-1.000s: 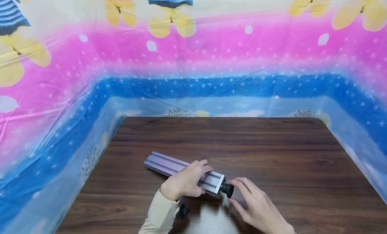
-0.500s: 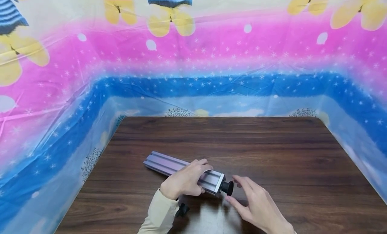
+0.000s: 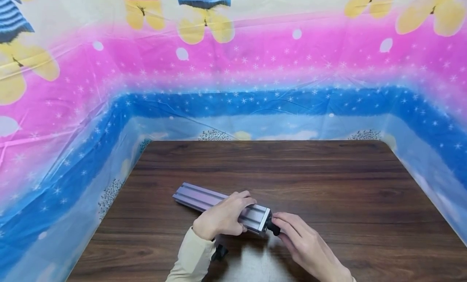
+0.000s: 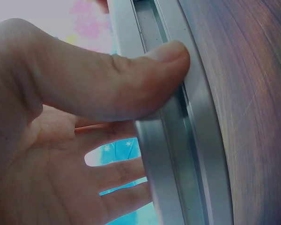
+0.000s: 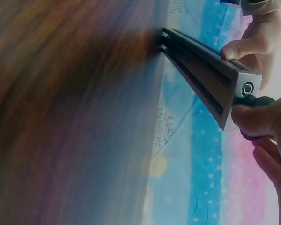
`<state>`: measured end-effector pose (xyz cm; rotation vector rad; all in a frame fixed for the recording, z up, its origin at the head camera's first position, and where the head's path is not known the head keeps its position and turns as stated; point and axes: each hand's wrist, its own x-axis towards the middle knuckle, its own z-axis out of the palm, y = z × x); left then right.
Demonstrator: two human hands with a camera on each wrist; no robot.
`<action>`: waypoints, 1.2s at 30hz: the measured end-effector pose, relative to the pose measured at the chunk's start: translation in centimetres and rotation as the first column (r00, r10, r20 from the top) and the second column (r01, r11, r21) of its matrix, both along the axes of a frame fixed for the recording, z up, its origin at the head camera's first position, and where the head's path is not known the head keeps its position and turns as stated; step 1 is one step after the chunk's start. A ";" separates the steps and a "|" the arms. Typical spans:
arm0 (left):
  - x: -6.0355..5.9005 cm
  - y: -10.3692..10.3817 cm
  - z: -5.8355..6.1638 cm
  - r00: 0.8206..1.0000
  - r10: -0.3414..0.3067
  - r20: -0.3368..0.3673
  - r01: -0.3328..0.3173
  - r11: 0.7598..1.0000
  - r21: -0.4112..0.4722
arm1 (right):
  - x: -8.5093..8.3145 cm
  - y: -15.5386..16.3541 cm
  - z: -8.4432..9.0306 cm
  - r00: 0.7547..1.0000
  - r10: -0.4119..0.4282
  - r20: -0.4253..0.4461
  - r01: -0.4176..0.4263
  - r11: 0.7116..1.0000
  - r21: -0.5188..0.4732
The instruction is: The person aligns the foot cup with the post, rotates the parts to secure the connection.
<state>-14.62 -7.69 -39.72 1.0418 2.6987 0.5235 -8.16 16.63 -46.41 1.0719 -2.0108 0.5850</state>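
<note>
Aluminium rail (image 3: 219, 205), slotted, lies slantwise on the near-left part of the dark wood tabletop (image 3: 328, 184). Head view: left hand (image 3: 222, 219) curled over the rail's near half, gripping it; right hand (image 3: 306, 243) pinches the black knob (image 3: 271, 226) at the rail's near end face. Small black part (image 3: 219, 253) on the tabletop just beside the left sleeve. Left wrist view: thumb (image 4: 131, 79) pressed across the rail's (image 4: 178, 140) slot, fingers wrapped behind it. Right wrist view: rail (image 5: 201, 75) runs away from the lens, fingertips (image 5: 255, 119) closed on the knob (image 5: 262, 101) below a round hole in the end face. Printed plastic sheet (image 3: 233, 71) walls the tabletop.
</note>
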 end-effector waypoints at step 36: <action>-0.2 0.2 -0.1 1.000 0.002 -0.002 -0.002 1.000 0.018 | -0.1 0.1 -0.2 0.999 -0.040 0.013 0.040 0.999 -0.027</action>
